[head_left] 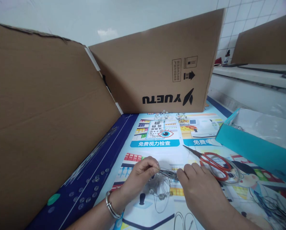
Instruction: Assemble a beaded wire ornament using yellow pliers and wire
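My left hand (144, 171) pinches thin wire (162, 202) at the middle of the table, its fingertips against the jaws of a small pair of pliers (168, 173). Those pliers are gripped in my right hand (198, 182), which covers their handles. Below the jaws, loops of the wire hang with clear round beads (161, 196) among them. To the right of my right hand lie scissors with red handles (216, 164), blades pointing to the far left. Bent wire loops (179, 220) lie at the near edge.
Loose clear beads (96, 188) and a green disc (53, 199) lie on the navy strip at left. Cardboard panels (152, 73) stand behind and left. A teal box (253, 145) sits at right, above a tangle of wires (272, 204). Beaded wire clusters (161, 116) lie farther back.
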The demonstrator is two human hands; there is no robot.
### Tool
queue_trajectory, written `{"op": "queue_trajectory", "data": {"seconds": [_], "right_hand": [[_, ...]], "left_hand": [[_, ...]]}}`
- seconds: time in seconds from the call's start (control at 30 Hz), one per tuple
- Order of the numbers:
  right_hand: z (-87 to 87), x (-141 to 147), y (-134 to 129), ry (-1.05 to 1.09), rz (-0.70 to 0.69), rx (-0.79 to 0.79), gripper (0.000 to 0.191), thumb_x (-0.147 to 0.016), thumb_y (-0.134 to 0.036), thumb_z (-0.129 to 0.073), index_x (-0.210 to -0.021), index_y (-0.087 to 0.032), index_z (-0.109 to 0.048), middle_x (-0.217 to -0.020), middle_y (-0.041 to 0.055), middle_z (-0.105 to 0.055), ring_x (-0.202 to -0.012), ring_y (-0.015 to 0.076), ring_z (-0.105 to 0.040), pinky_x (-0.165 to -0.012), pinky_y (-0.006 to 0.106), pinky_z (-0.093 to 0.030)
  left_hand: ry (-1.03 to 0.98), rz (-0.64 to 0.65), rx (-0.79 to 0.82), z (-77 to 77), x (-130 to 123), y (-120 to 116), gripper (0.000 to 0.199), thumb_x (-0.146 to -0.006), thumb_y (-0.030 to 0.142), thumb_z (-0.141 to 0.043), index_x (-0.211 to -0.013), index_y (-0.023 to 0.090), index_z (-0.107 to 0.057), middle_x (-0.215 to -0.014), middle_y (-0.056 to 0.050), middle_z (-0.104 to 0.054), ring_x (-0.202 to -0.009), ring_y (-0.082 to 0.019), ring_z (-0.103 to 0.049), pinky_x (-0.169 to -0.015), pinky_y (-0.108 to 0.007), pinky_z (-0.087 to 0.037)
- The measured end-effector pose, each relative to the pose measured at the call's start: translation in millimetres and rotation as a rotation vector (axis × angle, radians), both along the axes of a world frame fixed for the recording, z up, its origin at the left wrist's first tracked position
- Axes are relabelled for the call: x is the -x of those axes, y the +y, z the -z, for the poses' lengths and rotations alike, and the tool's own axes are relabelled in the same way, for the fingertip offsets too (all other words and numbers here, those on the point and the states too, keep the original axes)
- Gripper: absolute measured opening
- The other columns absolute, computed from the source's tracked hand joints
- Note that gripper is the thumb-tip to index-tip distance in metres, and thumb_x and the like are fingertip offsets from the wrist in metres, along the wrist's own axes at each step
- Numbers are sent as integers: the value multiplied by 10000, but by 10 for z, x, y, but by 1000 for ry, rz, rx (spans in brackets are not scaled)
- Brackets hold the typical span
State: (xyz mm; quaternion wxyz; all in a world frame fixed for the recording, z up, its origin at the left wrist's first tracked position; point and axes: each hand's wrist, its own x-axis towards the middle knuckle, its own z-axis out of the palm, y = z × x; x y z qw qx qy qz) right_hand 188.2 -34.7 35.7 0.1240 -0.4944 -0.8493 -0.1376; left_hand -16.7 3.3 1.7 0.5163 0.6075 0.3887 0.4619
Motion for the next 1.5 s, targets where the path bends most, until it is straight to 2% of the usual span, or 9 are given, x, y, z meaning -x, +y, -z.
{"op": "queue_trajectory", "data": {"seconds": [0.17, 0.8, 0.97, 1.13, 1.23, 1.4, 1.5], "right_hand": [[-2, 15, -5, -17, 3, -34, 213, -665, -81, -545, -834, -211, -564, -727, 24, -541, -675, 209, -457, -599, 330, -263], [-6, 28, 9, -9, 10, 10, 222, -681, -65, -539, -844, -211, -578, -740, 27, -554, -694, 205, -462, -613, 331, -280], [-10, -41, 81, 101, 37, 120, 219, -702, -37, -508, -803, -221, -571, -758, 17, -549, -736, 203, -476, -649, 328, -305], [42, -117, 175, 317, 114, 257, 145, -802, -136, -477, -867, -215, -580, -816, 21, -567, -821, 186, -517, -683, 292, -358], [109, -130, 215, 442, 149, 329, 131, -826, -188, -459, -876, -224, -575, -805, 4, -577, -781, 157, -540, -649, 261, -377], [203, -121, 246, 551, 90, 371, 130, -825, -215, -453, -887, -220, -567, -845, 15, -580, -799, 165, -537, -673, 273, -396], [247, -114, 245, 619, 37, 378, 142, -838, -231, -435, -912, -212, -554, -871, 33, -566, -830, 184, -520, -707, 304, -401]], "left_hand": [[-16, -5, -15, 19, -5, 2, 56, -806, 189, -579, -760, 157, -575, -745, -8, -511, -684, -114, -461, -617, -229, -356], [9, 6, -29, 11, -3, -14, 71, -828, 187, -549, -762, 165, -562, -732, 0, -496, -688, -116, -453, -629, -234, -350], [5, -48, 0, -27, -28, -7, 79, -821, 173, -551, -743, 158, -554, -725, 1, -492, -678, -111, -433, -630, -229, -348], [-16, -75, 24, -31, -36, 0, 71, -814, 181, -567, -750, 157, -546, -737, 1, -490, -692, -111, -435, -644, -230, -355], [-33, -63, 33, -21, -28, 4, 59, -814, 182, -568, -764, 154, -555, -746, -4, -499, -700, -114, -445, -652, -234, -358], [-122, -54, 62, -7, -15, 12, 59, -804, 182, -588, -763, 152, -559, -751, -8, -507, -705, -115, -453, -661, -239, -357], [-221, 1, 63, 9, -9, 16, 70, -802, 183, -597, -754, 161, -551, -745, -5, -506, -708, -119, -462, -657, -245, -352]]}}
